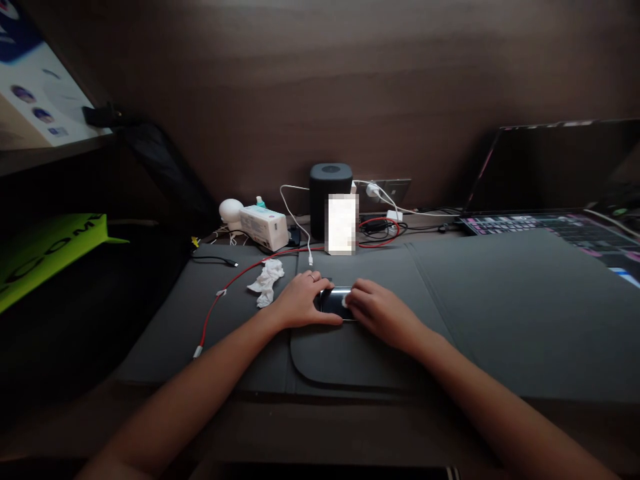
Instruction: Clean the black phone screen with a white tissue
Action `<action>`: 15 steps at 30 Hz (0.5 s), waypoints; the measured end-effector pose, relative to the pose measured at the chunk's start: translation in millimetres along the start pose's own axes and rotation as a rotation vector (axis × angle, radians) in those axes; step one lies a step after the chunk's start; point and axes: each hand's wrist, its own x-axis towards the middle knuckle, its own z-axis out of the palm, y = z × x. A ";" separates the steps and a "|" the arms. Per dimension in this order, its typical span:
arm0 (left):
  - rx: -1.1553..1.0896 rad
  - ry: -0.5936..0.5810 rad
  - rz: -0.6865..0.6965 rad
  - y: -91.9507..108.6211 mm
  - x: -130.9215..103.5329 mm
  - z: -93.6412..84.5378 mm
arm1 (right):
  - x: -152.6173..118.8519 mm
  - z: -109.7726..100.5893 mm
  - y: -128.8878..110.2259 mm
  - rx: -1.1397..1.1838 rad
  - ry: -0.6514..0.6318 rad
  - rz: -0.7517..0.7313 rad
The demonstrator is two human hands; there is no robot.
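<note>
A dark-screened smartphone (pixel 333 304) lies flat on the grey folding mat (pixel 350 363). My left hand (pixel 301 300) grips it from the left, thumb along the near long edge and fingers at the far edge. With bunched fingertips, my right hand (pixel 384 313) presses a small white wad (pixel 345 301) against the right part of the screen. Most of that wad is hidden by the fingers, so its material is unclear. A crumpled white tissue (pixel 269 283) rests on the mat, left of my left hand.
Behind the phone stand a dark speaker (pixel 317 200) and a blurred-out bright upright shape (pixel 341 225). A white box (pixel 264 227) and white bulb (pixel 231 211) sit back left. A red cable (pixel 215 303) crosses the mat. At the right is an open laptop (pixel 550 173).
</note>
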 end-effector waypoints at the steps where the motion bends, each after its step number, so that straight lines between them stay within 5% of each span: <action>1: 0.000 0.001 -0.001 -0.3 0.0 0.3 | 0.6 0.7 -1.2 0.024 -0.002 -0.022; 15: 0.009 0.008 0.004 0.5 0.0 0.0 | -2.6 -3.9 4.2 0.056 0.017 0.034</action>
